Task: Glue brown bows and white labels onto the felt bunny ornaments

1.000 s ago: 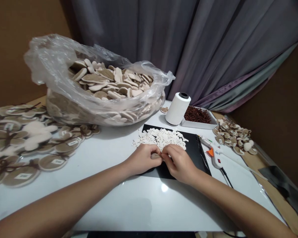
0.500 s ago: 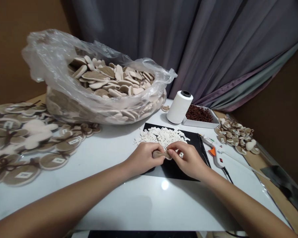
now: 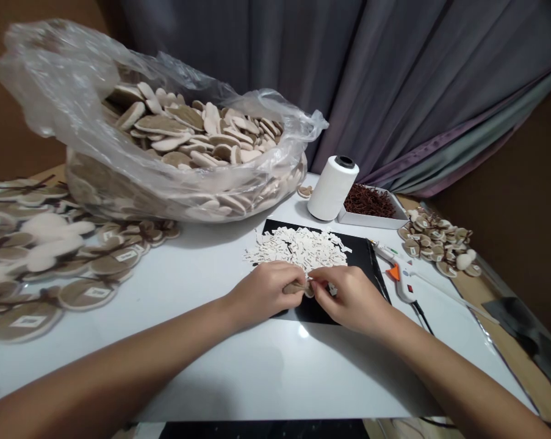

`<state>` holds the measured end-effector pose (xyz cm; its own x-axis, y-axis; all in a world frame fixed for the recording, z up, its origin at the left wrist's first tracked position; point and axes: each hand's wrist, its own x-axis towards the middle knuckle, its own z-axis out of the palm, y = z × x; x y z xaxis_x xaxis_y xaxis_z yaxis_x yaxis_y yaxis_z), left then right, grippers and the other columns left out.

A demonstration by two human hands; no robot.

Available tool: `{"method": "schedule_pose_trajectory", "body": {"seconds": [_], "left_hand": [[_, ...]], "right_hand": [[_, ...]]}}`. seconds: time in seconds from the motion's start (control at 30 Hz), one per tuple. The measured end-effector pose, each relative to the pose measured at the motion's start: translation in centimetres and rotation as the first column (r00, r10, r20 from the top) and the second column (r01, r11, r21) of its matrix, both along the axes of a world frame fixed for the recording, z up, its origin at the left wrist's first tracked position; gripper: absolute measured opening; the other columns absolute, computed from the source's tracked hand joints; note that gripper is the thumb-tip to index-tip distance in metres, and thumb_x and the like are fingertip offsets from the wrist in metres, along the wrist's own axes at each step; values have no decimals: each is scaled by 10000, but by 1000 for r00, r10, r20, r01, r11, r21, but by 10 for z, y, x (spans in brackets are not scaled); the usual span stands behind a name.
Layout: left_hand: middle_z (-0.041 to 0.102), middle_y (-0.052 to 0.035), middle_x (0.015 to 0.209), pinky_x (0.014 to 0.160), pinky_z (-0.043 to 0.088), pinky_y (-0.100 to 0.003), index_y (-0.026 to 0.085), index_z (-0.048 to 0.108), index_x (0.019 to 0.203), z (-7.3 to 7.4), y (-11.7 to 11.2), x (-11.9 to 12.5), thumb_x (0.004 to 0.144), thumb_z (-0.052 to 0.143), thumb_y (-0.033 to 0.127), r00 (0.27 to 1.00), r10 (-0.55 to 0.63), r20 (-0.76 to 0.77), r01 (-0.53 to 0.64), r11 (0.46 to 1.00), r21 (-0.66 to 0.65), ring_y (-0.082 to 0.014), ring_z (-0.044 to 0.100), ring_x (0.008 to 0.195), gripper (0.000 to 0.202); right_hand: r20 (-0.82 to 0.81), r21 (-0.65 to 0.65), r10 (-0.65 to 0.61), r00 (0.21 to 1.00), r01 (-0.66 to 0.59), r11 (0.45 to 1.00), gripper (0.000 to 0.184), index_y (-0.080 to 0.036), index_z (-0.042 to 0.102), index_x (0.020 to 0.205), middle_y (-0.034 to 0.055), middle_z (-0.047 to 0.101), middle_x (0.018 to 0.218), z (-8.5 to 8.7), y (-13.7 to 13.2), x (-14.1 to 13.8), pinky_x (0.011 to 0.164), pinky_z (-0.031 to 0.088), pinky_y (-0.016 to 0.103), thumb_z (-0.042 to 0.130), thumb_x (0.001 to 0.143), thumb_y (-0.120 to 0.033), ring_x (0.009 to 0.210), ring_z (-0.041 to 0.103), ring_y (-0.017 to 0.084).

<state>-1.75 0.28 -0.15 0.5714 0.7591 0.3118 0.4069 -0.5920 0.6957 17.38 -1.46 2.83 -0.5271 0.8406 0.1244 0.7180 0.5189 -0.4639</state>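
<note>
Across the lower middle of the head view, the left hand (image 3: 261, 292) and right hand (image 3: 352, 299) meet over a black mat (image 3: 362, 268), their fingertips close together and clamped on a small tan felt piece (image 3: 298, 289). Its exact shape is partly hidden by the fingers. The pinch holds the piece up just off the mat, at the near edge of a pile of white paper labels (image 3: 298, 247), which seem to lie on the dark mat so they stand out and stay within reach. Behind the mat, at top centre, stand a white thread spool (image 3: 332, 188) and a white tray (image 3: 371, 221) of reddish-brown fibres (image 3: 369, 202). To the right of the mat, a glue gun (image 3: 401, 283) lies near the right hand, handy for that side. A clear plastic bag (image 3: 41, 67) at upper left slumps open, packed with felt shapes (image 3: 165, 131). Labelled felt discs (image 3: 28, 320) spread along the left edge, and a smaller cluster of felt pieces (image 3: 435, 244) sits at right, on a white table (image 3: 266, 372).
</note>
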Motion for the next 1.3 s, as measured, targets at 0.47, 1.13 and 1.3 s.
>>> {"method": "schedule_pose_trajectory", "body": {"seconds": [0.47, 1.13, 1.3], "left_hand": [[616, 27, 675, 614, 382, -210, 185, 579, 688, 2, -2, 3, 672, 532, 140, 997, 70, -36, -74, 987, -139, -113, 518, 617, 67], [611, 79, 730, 627, 387, -228, 236, 319, 823, 8, -9, 8, 692, 587, 155, 949, 209, 236, -51, 840, -540, -88, 491, 610, 309], [650, 65, 771, 659, 407, -251, 236, 323, 820, 10, -11, 6, 691, 603, 155, 955, 209, 211, -76, 860, -505, -108, 542, 659, 319]], "right_hand": [[267, 200, -47, 963, -7, 980, 141, -181, 505, 872, 34, 601, 767, -15, -5, -7, 467, 189, 245, 380, 874, -115, 551, 481, 131], [-270, 365, 16, 963, 86, 927, 141, -171, 487, 885, 86, 543, 886, -19, -13, -7, 682, 462, 299, 379, 888, -79, 803, 540, 176], [-394, 280, 15, 919, 104, 954, 164, -164, 532, 979, 96, 564, 949, -8, -13, 2, 770, 485, 309, 452, 867, -74, 900, 560, 178]]}}
